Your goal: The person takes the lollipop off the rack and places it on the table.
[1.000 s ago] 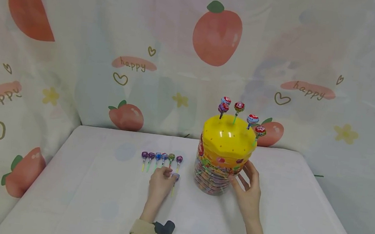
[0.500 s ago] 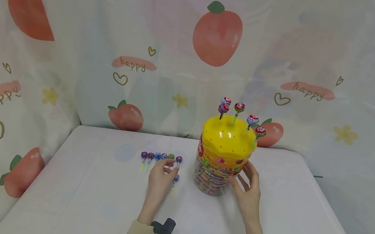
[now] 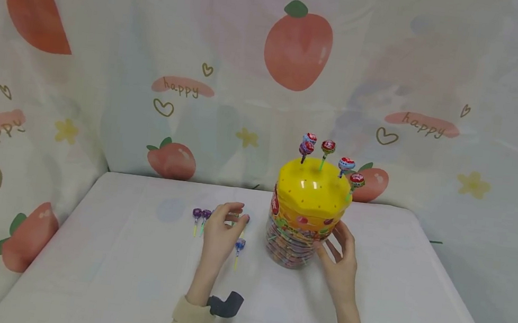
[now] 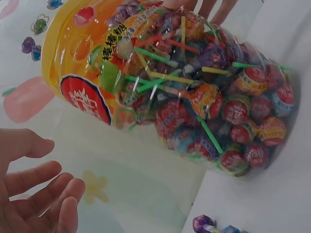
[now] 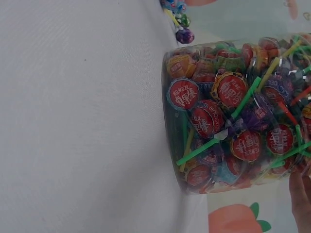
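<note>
A clear lollipop jar (image 3: pixel 295 240) with a yellow lid (image 3: pixel 311 189) stands on the table, full of wrapped lollipops. Several lollipops (image 3: pixel 328 147) stick up from the lid's holes. My right hand (image 3: pixel 340 269) holds the jar's right side, thumb at the front and fingers farther round. Left of the jar, my left hand (image 3: pixel 222 234) hovers with loosely bent fingers and nothing in it; the left wrist view shows its fingers (image 4: pixel 36 194) apart from the jar. It partly hides a row of lollipops (image 3: pixel 197 213). One blue-wrapped lollipop (image 3: pixel 240 244) lies separately, nearer to me.
A white cloth covers the table (image 3: pixel 131 275). Behind it hangs a backdrop (image 3: pixel 233 46) printed with fruit, hearts and flowers. Each wrist wears a black camera mount (image 3: pixel 225 304).
My left hand has come away from the blue-wrapped lollipop, rising and moving forward over the row. That lollipop stays on the table. My right hand keeps its hold on the jar.
</note>
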